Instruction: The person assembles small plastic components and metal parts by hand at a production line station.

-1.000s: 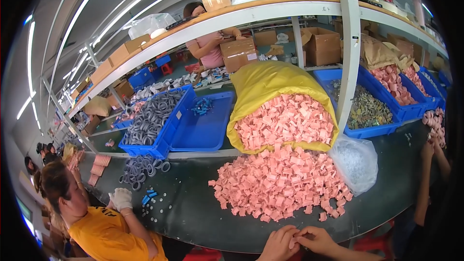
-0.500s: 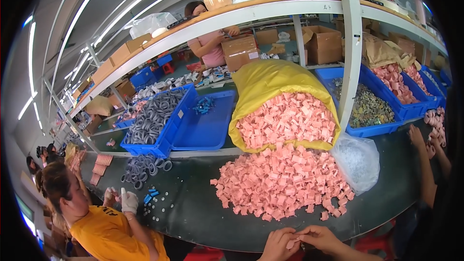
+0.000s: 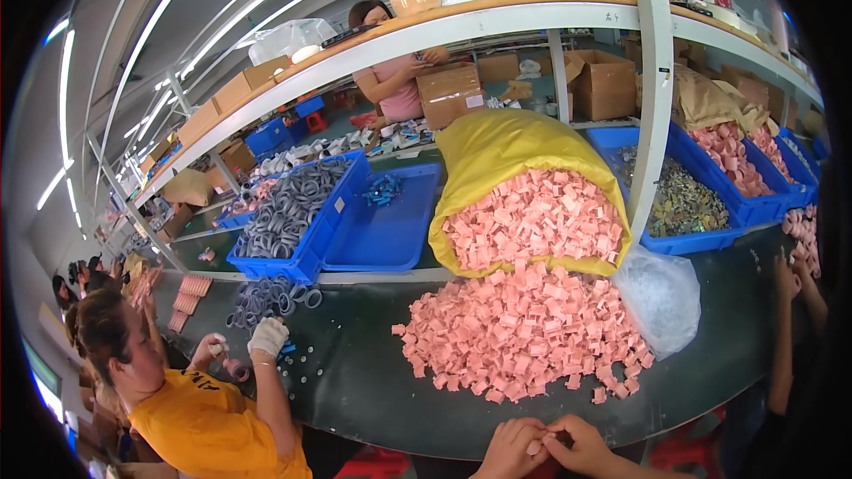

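Pink plastic pieces [image 3: 524, 337] lie heaped on the dark table [image 3: 355, 381], spilling from a yellow sack [image 3: 506, 146] just beyond my hands. My left hand [image 3: 513, 448] and right hand [image 3: 581, 443] touch at the table's near edge, fingers curled narrow together; I cannot tell what they pinch.

Hands [image 3: 546, 445] together, perhaps pinching pink pieces [image 3: 524, 337].

The dark green worktable [image 3: 373, 381] carried a big heap of pink plastic pieces [image 3: 524, 337] spilling from a yellow sack [image 3: 515, 146] lying on its side, with a clear plastic bag [image 3: 661, 293] just beside the heap. Further left sat a cluster of grey rings [image 3: 266, 297] and a stack of pink parts [image 3: 186, 293]. Blue bins [image 3: 382, 231] lined the table's far edge.
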Available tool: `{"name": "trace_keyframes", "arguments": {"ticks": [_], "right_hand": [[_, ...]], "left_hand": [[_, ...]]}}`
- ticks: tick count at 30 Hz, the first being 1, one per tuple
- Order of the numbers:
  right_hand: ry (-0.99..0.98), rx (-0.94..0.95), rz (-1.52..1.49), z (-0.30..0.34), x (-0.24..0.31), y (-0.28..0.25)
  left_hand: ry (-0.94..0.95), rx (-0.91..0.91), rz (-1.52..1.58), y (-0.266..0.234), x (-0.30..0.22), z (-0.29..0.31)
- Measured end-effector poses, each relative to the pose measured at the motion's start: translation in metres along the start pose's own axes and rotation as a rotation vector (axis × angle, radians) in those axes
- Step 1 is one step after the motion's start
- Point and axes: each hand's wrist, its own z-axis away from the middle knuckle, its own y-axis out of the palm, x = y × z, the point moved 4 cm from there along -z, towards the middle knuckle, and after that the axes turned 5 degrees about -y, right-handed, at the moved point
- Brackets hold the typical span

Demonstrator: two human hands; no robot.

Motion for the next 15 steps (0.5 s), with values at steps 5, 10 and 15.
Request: {"name": "trace_keyframes", "arguments": {"ticks": [5, 10, 15], "right_hand": [[0.092, 0.028, 0.125, -0.003, -0.008, 0.008], [-0.001, 0.065, 0.053, -0.004, -0.012, 0.012], [-0.07, 0.17, 0.197, -0.011, -0.01, -0.01]], "left_hand": [[0.005, -0.01, -0.012, 0.003, -0.001, -0.004], [-0.032, -0.01, 0.042, -0.012, -0.004, -0.002], [0.02, 0.156, -0.203, -0.078, 0.022, 0.004]]}}
